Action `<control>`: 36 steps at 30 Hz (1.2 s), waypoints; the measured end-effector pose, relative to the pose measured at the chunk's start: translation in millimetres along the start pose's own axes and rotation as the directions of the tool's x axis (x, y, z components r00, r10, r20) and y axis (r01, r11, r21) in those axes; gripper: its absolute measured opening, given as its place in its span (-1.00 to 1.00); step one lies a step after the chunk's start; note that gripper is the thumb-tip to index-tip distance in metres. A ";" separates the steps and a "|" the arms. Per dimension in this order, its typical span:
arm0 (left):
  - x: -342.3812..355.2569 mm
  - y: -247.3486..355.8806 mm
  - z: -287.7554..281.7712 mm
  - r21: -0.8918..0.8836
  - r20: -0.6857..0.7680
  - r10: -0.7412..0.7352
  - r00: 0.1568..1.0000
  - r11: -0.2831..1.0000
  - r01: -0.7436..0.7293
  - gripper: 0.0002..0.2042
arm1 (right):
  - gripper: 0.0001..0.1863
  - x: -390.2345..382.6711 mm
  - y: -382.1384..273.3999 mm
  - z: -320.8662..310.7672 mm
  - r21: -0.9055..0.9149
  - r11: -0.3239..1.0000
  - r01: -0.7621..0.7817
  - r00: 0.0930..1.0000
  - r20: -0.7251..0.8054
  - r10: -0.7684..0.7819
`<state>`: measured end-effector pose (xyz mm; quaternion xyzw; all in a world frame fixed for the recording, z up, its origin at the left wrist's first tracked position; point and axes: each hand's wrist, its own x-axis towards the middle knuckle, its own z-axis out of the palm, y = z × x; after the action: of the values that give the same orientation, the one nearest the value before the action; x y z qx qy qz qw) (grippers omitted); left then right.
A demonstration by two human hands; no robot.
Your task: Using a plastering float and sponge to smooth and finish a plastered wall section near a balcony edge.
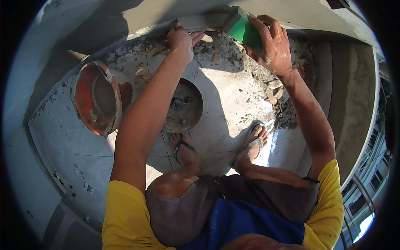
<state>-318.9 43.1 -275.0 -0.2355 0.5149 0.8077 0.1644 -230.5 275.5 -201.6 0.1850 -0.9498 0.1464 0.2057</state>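
across the top of the frame runs a grey plastered ledge [200, 21], and that's where the work is. looks to me like the smoothing step of plastering: the right hand [271, 46] is clamped around a green float [241, 29], pressed flat against the ledge at upper centre-right. the left hand [181, 39] sits just left of it, well apart from the other hand, fingers resting on the ledge edge and holding nothing as far as i can see. so the float is in the right hand's grip, near the left fingertips but not touching them.

below, centre frame, a round pan of wet mortar [185, 106] sits on the tiled floor [71, 141], partly hidden behind the left forearm. an orange bucket [98, 98] lies tipped at the left. rubble [275, 89] is piled at the ledge's foot, right of centre.

my guess is the next stroke needs even pressure and a flat float, or it'll gouge the fresh surface.
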 end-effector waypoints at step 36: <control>0.6 0.7 -1.8 -0.129 -0.060 -0.054 0.997 0.991 0.046 -0.68 | -0.39 -6.2 -31.0 16.1 -0.461 0.857 0.229 0.973 0.089 -0.212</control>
<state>-319.4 41.1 -275.5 -0.2839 0.4611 0.8267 0.1530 -217.9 244.1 -212.1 0.2398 -0.9329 -0.1149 0.2431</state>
